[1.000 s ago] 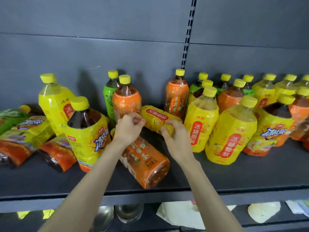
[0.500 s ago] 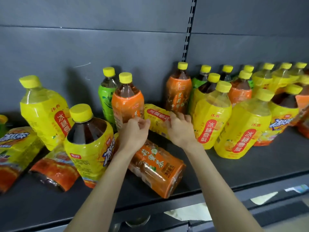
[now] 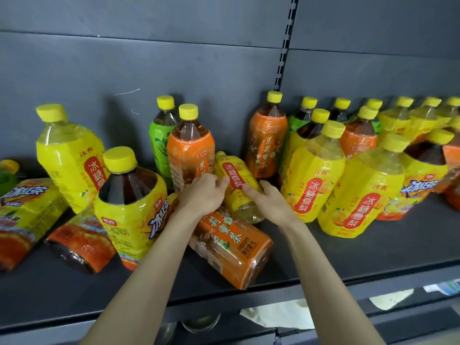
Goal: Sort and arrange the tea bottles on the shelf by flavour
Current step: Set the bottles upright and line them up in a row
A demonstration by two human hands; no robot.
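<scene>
Gripping one tilted yellow bottle (image 3: 236, 195) from both sides, the left hand (image 3: 202, 196) and the right hand (image 3: 272, 204) meet over the shelf (image 3: 373, 255).

Head view:

- Left fingers (image 3: 211, 179): curled, with the thumb tip on the left edge of the bottle's red label.
- Right fingers (image 3: 249, 189): thumb laid on the lower right edge of the same label. The other fingers wrap round the bottle's right side and are mostly hidden behind it.
- Held bottle: between the two sets of fingers, neck pointing up and away, base low and toward the camera. Whether the base rests on anything cannot be told.
- Below the fingers: a lying orange bottle (image 3: 231, 245), its base toward the front edge of the shelf, passing under the left wrist.
- Just beyond the left fingers: an upright orange bottle (image 3: 190, 150), close against the held bottle's neck. A green bottle (image 3: 159, 143) stands behind it.
- Beyond the right fingers: a second upright orange bottle (image 3: 268, 143) at the back panel.
- Right of the right fingers: two upright yellow pear bottles (image 3: 313, 175) with the same red label, near the wrist.
- Left of the left fingers: an upright dark tea bottle (image 3: 132, 202) beside the forearm, with a tall yellow bottle (image 3: 69, 155) behind it.
- Further left: a lying yellow-and-red bottle (image 3: 22, 215).
</scene>
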